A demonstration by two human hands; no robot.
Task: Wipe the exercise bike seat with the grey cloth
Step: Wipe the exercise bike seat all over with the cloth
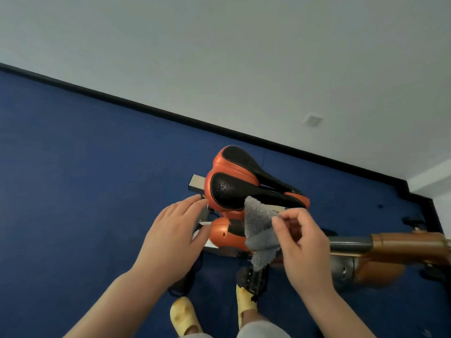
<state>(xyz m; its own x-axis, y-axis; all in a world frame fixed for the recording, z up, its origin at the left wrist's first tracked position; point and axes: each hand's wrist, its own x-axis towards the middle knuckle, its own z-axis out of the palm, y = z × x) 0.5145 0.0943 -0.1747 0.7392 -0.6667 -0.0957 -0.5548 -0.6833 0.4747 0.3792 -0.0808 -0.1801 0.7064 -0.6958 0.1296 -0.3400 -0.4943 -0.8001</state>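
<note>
The exercise bike seat (pixel 240 180) is orange with black padded panels and sits in the middle of the view. A grey cloth (pixel 260 231) hangs just in front of its near edge, pinched between the thumb and fingers of my right hand (pixel 301 242). The cloth's top corner overlaps the seat's black padding; whether it touches is unclear. My left hand (pixel 174 236) hovers with fingers spread at the seat's left side, fingertips close to the orange rim, holding nothing.
The bike's orange and grey frame (pixel 390 247) runs off to the right, with a black pedal (pixel 252 280) below the cloth. My feet in yellow slippers (pixel 185 315) stand on the blue floor (pixel 73 179). A white wall with a socket (pixel 313 120) rises behind.
</note>
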